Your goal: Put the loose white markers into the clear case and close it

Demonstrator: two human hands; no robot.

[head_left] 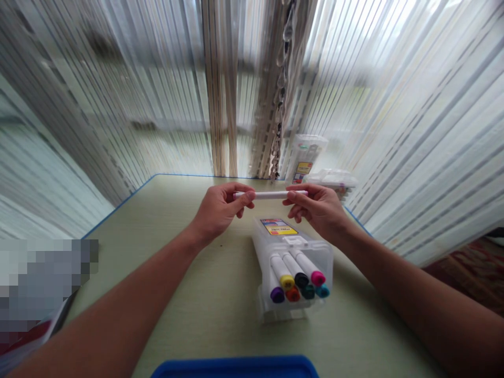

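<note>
A white marker (271, 195) with pinkish ends is held level above the table, beyond the open marker case. My left hand (226, 207) pinches its left end between thumb and fingers. At the other end, my right hand (317, 207) grips it the same way. Below and nearer lies a clear plastic case (262, 252) with a yellow label, its open end facing me. Several white markers (301, 262) with coloured ends stick out of it, among them yellow, black, pink, purple, orange and teal.
The light green table (189, 315) has a blue edge. At its far side stand another clear case (307, 157) and a white-topped container (334, 178). A blue object (236, 367) shows at the near edge. String curtains (157, 94) hang behind the table.
</note>
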